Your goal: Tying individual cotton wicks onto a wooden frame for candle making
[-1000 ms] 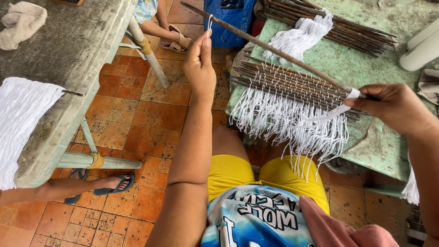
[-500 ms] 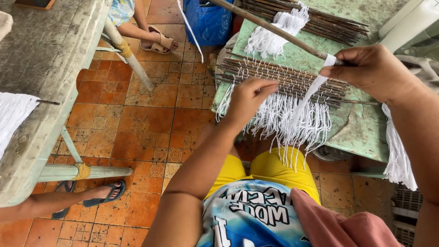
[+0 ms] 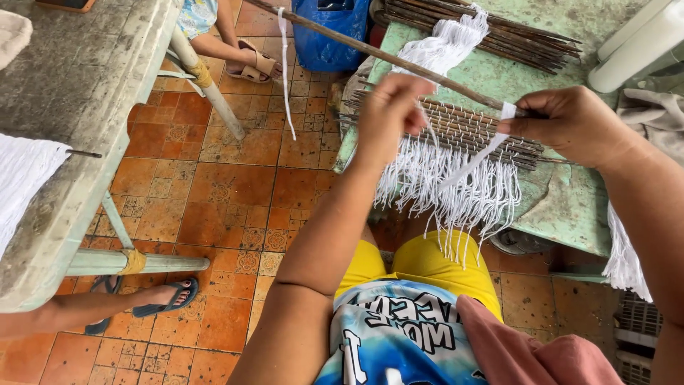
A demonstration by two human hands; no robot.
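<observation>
My right hand (image 3: 570,125) grips a thin brown stick (image 3: 370,48) that runs up to the left, with a white cotton strand (image 3: 479,157) looped over it at my fingers. My left hand (image 3: 388,114) is closed near the stick's middle, pinching white strands in front of a row of sticks (image 3: 470,132) laid on the green table (image 3: 570,207). A fringe of white threads (image 3: 449,189) hangs from that row over the table edge. One loose white strand (image 3: 285,64) dangles from the stick's far end.
A bundle of bare sticks (image 3: 499,36) and white yarn (image 3: 445,50) lie further back on the green table. A grey table (image 3: 78,93) with white thread (image 3: 21,178) stands left. Other people's sandalled feet (image 3: 160,299) (image 3: 253,64) rest on the orange tile floor. A blue bag (image 3: 331,32) sits behind.
My left hand came down from the stick's far end to the fringed row of sticks, then rose slightly to the stick. My right hand stays on the stick and strand.
</observation>
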